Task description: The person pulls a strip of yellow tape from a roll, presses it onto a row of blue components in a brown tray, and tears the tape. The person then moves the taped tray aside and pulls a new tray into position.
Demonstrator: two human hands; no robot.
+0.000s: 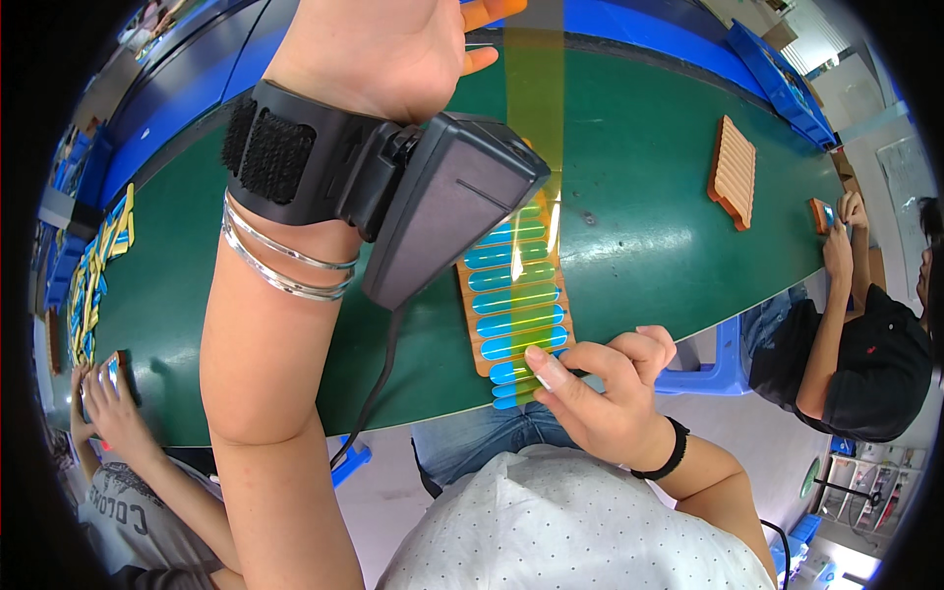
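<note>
Evidently the translucent yellow film strip is light and limp, likely to curl or cling if let slack; it runs from the top edge of the view down over the blue oblong pieces, which lie in a ribbed wooden rack on the green tabletop; the right hand pinches its near end between thumb and finger, probably a sound hold, since gripping mid-length could crease it; the left hand is cut off beside the strip, so I cannot tell its grip; the glossy pieces look smooth, perhaps slippery, best taken by their rounded ends
</note>
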